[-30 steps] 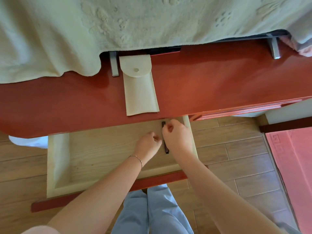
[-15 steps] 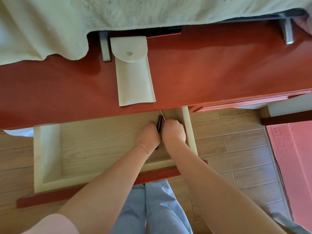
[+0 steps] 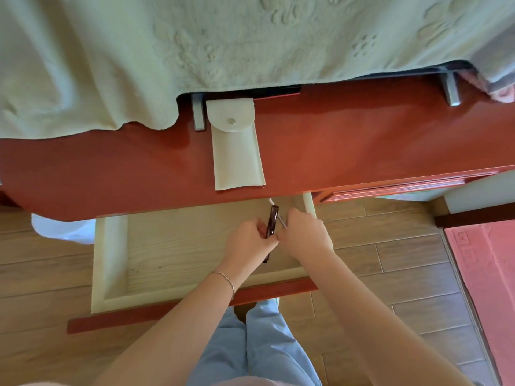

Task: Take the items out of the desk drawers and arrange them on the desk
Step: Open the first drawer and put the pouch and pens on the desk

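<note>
An open desk drawer with a pale wooden bottom is pulled out below the red desk top. Over its right part my left hand grips a dark, slim pen-like object that points toward the desk. Right beside it my right hand pinches a thin silver stick. The two hands almost touch. A cream pouch with a snap flap lies flat on the desk just above the drawer.
A pale green embossed cloth covers the back of the desk and hangs over grey metal feet. A red drawer front sits shut to the right. A pink mat lies on the wood floor at right.
Both hands have lifted slightly from the drawer bottom. The dark object now stands out above my left hand, and the thin silver stick shows in my right hand.
</note>
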